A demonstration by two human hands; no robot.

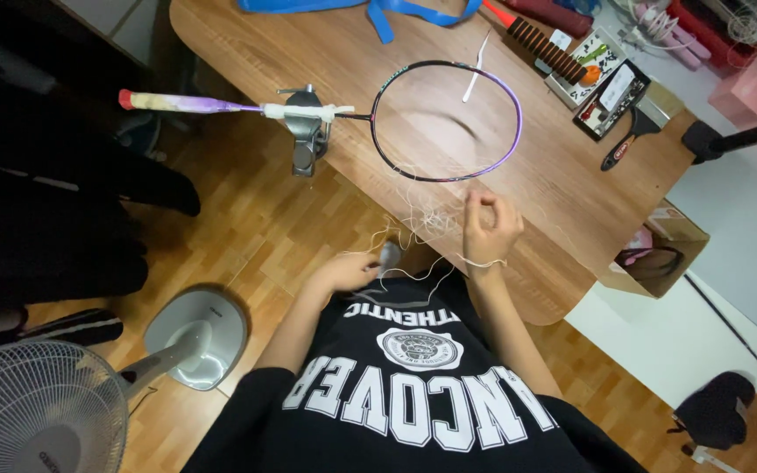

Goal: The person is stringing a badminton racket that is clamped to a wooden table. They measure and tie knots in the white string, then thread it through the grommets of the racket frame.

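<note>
On the wooden table [562, 175], near its front edge: badminton racket [445, 121], purple-black frame, handle clamped in a metal vise [306, 131], head flat over the tabletop. Loose white string [418, 215] trails from the frame's lower rim. Right hand [489, 226]: closed, pinching string, a strand looped at the wrist. Left hand [354, 271]: lower, below the table edge, closed around a small grey tool [389, 255]. Floor, left: white fan [41, 407].
</note>
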